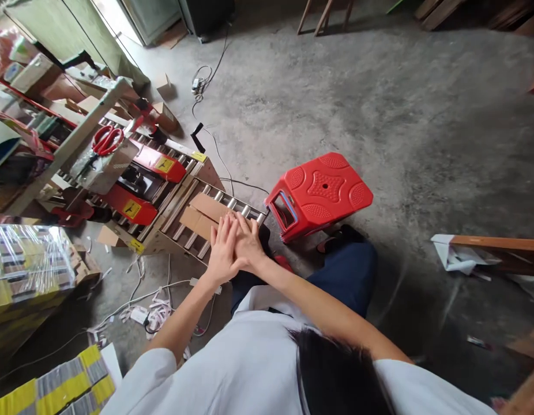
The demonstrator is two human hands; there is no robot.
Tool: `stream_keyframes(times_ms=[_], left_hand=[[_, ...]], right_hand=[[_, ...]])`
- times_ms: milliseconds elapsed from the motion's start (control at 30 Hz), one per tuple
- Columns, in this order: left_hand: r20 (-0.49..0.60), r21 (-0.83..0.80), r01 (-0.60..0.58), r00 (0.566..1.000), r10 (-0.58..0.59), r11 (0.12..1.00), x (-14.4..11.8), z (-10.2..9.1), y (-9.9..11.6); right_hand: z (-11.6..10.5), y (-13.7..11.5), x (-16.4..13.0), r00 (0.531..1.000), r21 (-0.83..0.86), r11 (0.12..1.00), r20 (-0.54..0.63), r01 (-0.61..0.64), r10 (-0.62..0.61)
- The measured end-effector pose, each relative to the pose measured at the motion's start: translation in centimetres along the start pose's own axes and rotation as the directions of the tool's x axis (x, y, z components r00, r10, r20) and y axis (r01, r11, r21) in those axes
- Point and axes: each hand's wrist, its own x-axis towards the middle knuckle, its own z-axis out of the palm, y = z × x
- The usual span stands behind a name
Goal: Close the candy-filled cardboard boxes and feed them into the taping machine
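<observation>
A small brown cardboard box [198,222] lies on the short roller conveyor [179,231], with a dark seam between its top flaps. My left hand [224,252] rests on the near end of the box, fingers stretched forward. Beside it and partly overlapping, my right hand [248,245] also lies with fingers extended over that end. Both palms face down, and the hands cover that part of the box. Beyond the box stands a box-sealing machine [132,210] with red side parts and yellow warning labels.
A red plastic stool [323,187] stands on the concrete floor right of the conveyor. Red-handled scissors [106,140] lie on top of the machine. Cables and scraps [158,314] litter the floor at left, near a plastic-wrapped stack [29,265] and yellow-grey bundles [55,386].
</observation>
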Motion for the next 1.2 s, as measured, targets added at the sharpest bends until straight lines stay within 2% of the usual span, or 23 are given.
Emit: stream_keyframes(times_ms=[67, 100, 167, 233, 300, 367, 433, 533, 600, 667, 733, 767, 800, 833, 867, 900, 933, 967, 1000, 1033, 1100, 1167, 1200], left_hand=[[0.068, 0.074, 0.001, 0.998, -0.006, 0.997, 1.0, 0.6, 0.7], [0.077, 0.126, 0.011, 0.997, -0.021, 0.992, 1.3, 0.9, 0.7], [0.081, 0.217, 0.023, 0.996, -0.041, 0.976, 1.6, 1.0, 0.2], [0.070, 0.274, 0.031, 0.996, -0.052, 0.961, 1.6, 0.8, -1.1], [0.035, 0.308, 0.047, 0.998, -0.061, 0.950, 1.9, -0.1, -3.4], [0.002, 0.336, 0.072, 0.997, -0.077, 0.939, 2.8, -1.9, -6.7], [-0.038, 0.361, 0.137, 0.990, -0.133, 0.923, 4.4, -4.5, -10.8], [-0.094, 0.380, 0.275, 0.961, -0.259, 0.883, 7.2, -9.3, -17.0], [-0.081, 0.386, 0.342, 0.938, -0.338, 0.857, 8.6, -11.9, -19.6], [-0.152, 0.406, 0.414, 0.910, -0.386, 0.815, 9.3, -12.7, -20.2], [-0.313, 0.413, 0.451, 0.886, -0.341, 0.791, 9.1, -11.1, -18.6], [-0.359, 0.408, 0.420, 0.890, -0.281, 0.811, 8.7, -9.3, -16.9], [-0.349, 0.390, 0.355, 0.911, -0.220, 0.850, 8.0, -7.0, -14.8], [-0.272, 0.355, 0.253, 0.949, -0.159, 0.900, 7.2, -4.2, -12.3], [-0.149, 0.293, 0.133, 0.985, -0.092, 0.947, 6.3, -1.2, -9.5], [0.001, 0.205, 0.012, 1.000, -0.012, 0.979, 5.3, 1.9, -6.6], [0.158, 0.104, -0.098, 0.984, 0.081, 0.990, 4.3, 4.9, -3.8], [0.303, 0.020, -0.169, 0.940, 0.155, 0.985, 3.5, 7.7, -1.2], [0.405, -0.013, -0.193, 0.896, 0.182, 0.981, 2.8, 10.1, 0.9], [0.474, 0.007, -0.190, 0.865, 0.164, 0.982, 2.4, 12.1, 2.4], [0.502, 0.200, -0.102, 0.865, -0.013, 0.974, 2.3, 15.0, 3.9], [0.450, 0.407, -0.030, 0.876, -0.172, 0.913, 3.2, 16.5, 3.9], [0.441, 0.463, -0.038, 0.877, -0.193, 0.885, 3.8, 16.9, 3.6]], right_hand=[[-1.7, 1.8, 0.1, 1.000, 0.251, 0.968, 0.013, 0.022, -0.026], [-2.8, 3.1, -0.2, 1.000, 0.387, 0.922, -0.013, 0.024, -0.020], [-4.9, 6.1, -1.5, 0.991, 0.565, 0.825, -0.099, -0.013, 0.084], [-6.3, 9.2, -3.4, 0.961, 0.592, 0.799, -0.144, -0.107, 0.235], [-6.5, 12.0, -5.7, 0.921, 0.600, 0.766, -0.122, -0.228, 0.370], [-5.8, 14.3, -7.9, 0.875, 0.651, 0.688, -0.075, -0.321, 0.479], [-4.6, 16.2, -9.8, 0.833, 0.688, 0.631, -0.071, -0.357, 0.548], [-2.6, 18.5, -12.3, 0.784, 0.682, 0.632, -0.138, -0.368, 0.605], [-1.6, 19.4, -13.7, 0.767, 0.651, 0.653, -0.165, -0.387, 0.620], [-1.0, 19.9, -15.1, 0.773, 0.572, 0.691, -0.149, -0.441, 0.617], [-0.5, 20.0, -16.4, 0.779, 0.476, 0.724, -0.119, -0.500, 0.616], [-0.3, 20.0, -17.0, 0.776, 0.437, 0.731, -0.108, -0.524, 0.622], [-0.1, 19.9, -17.6, 0.771, 0.408, 0.734, -0.105, -0.542, 0.628], [0.0, 19.8, -18.2, 0.763, 0.387, 0.734, -0.109, -0.558, 0.638], [0.0, 19.7, -18.8, 0.751, 0.367, 0.731, -0.120, -0.575, 0.650], [0.0, 19.7, -19.5, 0.736, 0.334, 0.730, -0.135, -0.596, 0.663], [-0.2, 19.7, -20.2, 0.716, 0.293, 0.725, -0.160, -0.624, 0.680], [-0.4, 19.8, -21.0, 0.685, 0.245, 0.712, -0.198, -0.658, 0.701], [-0.8, 19.9, -21.8, 0.644, 0.198, 0.688, -0.247, -0.698, 0.724], [-1.2, 20.0, -22.6, 0.592, 0.163, 0.653, -0.305, -0.739, 0.746], [-2.3, 20.3, -24.0, 0.503, 0.076, 0.570, -0.386, -0.818, 0.773], [-3.4, 20.5, -24.9, 0.474, -0.016, 0.512, -0.404, -0.859, 0.782], [-3.8, 20.6, -25.1, 0.479, -0.057, 0.499, -0.397, -0.864, 0.783]])
